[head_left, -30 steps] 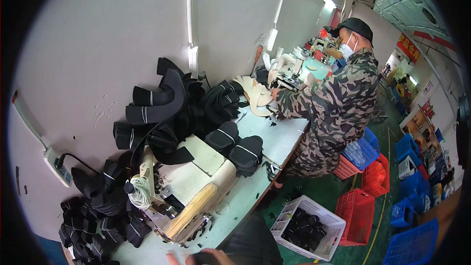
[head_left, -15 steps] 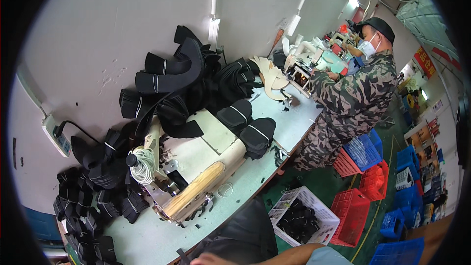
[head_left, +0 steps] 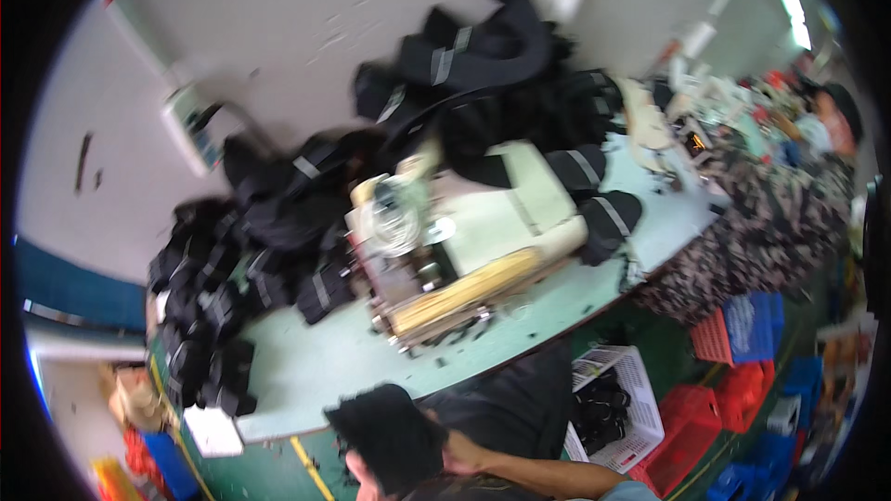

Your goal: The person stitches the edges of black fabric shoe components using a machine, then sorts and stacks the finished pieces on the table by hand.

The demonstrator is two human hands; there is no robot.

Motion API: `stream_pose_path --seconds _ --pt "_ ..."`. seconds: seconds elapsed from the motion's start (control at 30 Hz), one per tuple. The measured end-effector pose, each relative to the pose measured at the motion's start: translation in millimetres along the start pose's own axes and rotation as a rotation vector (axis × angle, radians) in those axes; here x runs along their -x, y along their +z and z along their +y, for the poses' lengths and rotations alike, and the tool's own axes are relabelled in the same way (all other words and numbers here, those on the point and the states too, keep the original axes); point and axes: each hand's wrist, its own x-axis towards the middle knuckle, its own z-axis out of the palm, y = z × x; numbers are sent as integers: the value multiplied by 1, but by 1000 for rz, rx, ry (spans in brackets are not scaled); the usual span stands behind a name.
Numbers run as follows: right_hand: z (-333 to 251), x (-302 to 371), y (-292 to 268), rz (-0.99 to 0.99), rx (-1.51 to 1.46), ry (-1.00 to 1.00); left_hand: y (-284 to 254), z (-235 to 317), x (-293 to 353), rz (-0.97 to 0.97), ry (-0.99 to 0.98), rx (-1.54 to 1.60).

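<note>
A black bundle of fabric-like pieces (head_left: 394,436) is held up over my lap, at the near edge of the table. My left hand (head_left: 360,475) grips its left edge; only part of the fingers shows. My right hand (head_left: 461,453) is closed on its right side, the forearm coming in from the lower right. Beyond the bundle stands a cream-coloured sewing machine (head_left: 520,195) with a coil of white cord (head_left: 394,221) and a yellowish strip (head_left: 469,289) along its front. Motion blurs the picture.
Tied black bundles (head_left: 200,288) crowd the table's left end, and curved black pieces (head_left: 492,65) pile up behind the machine. A white crate (head_left: 640,408) with black pieces stands on the floor beside red crates (head_left: 687,436). At right, a co-worker in camouflage clothing (head_left: 761,223) works.
The view has swung left, so the table and machine appear farther right. Both hands now hold a black bundle at the lower edge, where earlier only one blurred hand and no bundle showed.
</note>
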Motion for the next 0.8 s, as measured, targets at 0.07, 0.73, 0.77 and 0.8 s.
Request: stream_pose_path --seconds 0.07,0.73,0.77,0.8 --pt "-85 -10 33 101 -231 279 -1 18 31 37 88 149" --pt "-180 -64 -32 -370 653 379 17 31 -1 172 -34 -447" --pt "-179 -62 -25 -301 515 354 21 32 2 147 42 -396" --pt "-174 -61 -17 -235 376 330 21 32 4 154 51 -394"
